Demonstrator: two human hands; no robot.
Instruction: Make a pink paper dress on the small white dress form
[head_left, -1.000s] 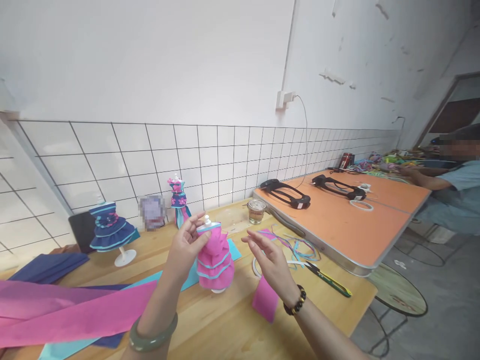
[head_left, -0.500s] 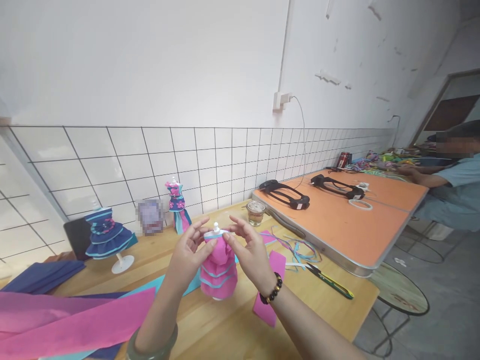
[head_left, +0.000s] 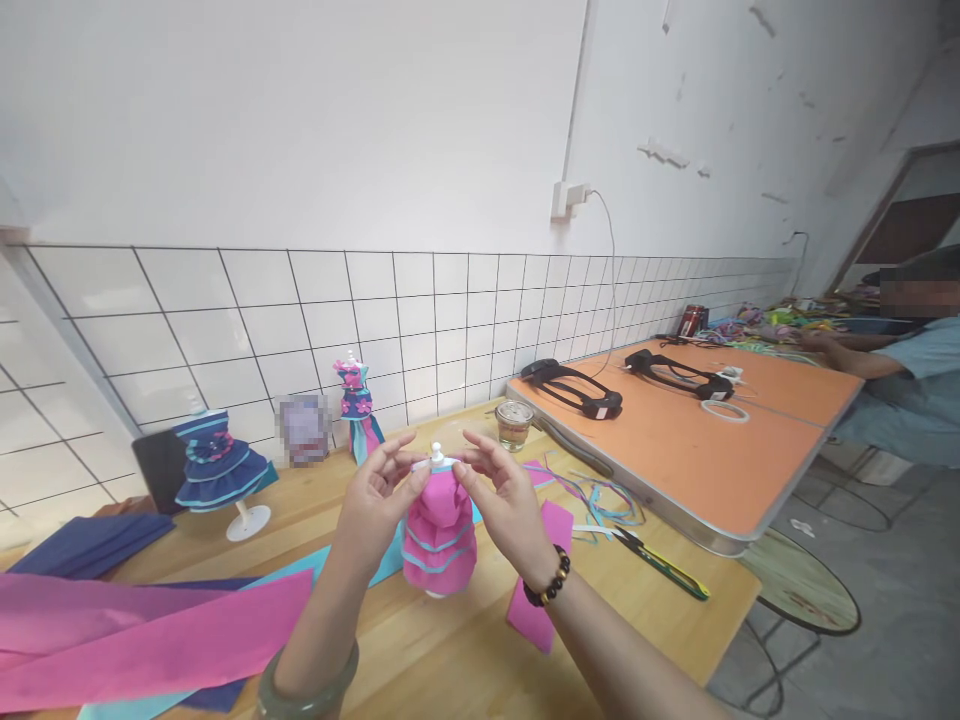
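Note:
A small white mannequin [head_left: 438, 454] stands upright in front of me, wearing a pink dress [head_left: 441, 545] with light blue stripes across its tiered skirt. My left hand [head_left: 382, 495] grips the dress top from the left, its thumb against the bodice near the shoulder. On the other side, my right hand [head_left: 501, 495] pinches the upper edge, thumb in front. The fingers behind the mannequin are partly hidden. Just right of my right hand lies a strip of pink fabric [head_left: 534, 615]. Yellow-green thread snips [head_left: 667, 570] rest farther right.
Pink fabric [head_left: 157, 645] and navy fabric [head_left: 97, 550] lie at left. A blue-dressed mannequin [head_left: 217, 465] and a slimmer dressed mannequin [head_left: 356, 405] stand behind. A glass [head_left: 515, 425], tangled ribbons [head_left: 611, 500] and an orange table [head_left: 675, 455] are right. Another person [head_left: 907, 370] sits far right.
The view has shifted slightly. Both hands stay at the top of the pink dress, with the thumbs slightly moved on the bodice.

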